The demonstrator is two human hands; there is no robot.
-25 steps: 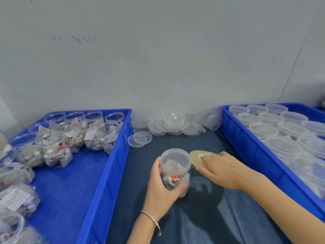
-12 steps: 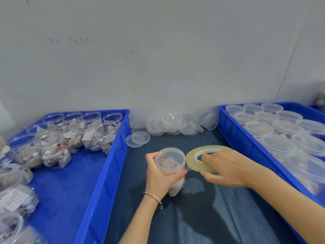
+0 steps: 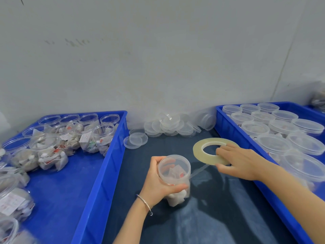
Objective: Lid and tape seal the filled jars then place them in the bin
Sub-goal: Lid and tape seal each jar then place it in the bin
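Observation:
My left hand (image 3: 159, 184) grips a clear lidded jar (image 3: 175, 175) filled with white sachets, standing on the dark blue cloth. My right hand (image 3: 241, 162) holds a flat yellowish roll of clear tape (image 3: 198, 149) to the right of the jar, fingers through its hole and thumb under its rim. A strip of tape (image 3: 198, 170) stretches from the roll to the jar's side below the lid. The blue bin (image 3: 233, 136) on the right holds several lidded jars.
A blue bin (image 3: 112, 152) on the left holds several open filled jars (image 3: 51, 152). Loose clear lids (image 3: 168, 126) lie piled against the wall, two more (image 3: 135, 140) lie beside the left bin. A grey wall stands close behind.
My right hand has pulled the tape roll away to the right, drawing out a strip from the jar. My left hand keeps its grip on the jar, which has tilted slightly.

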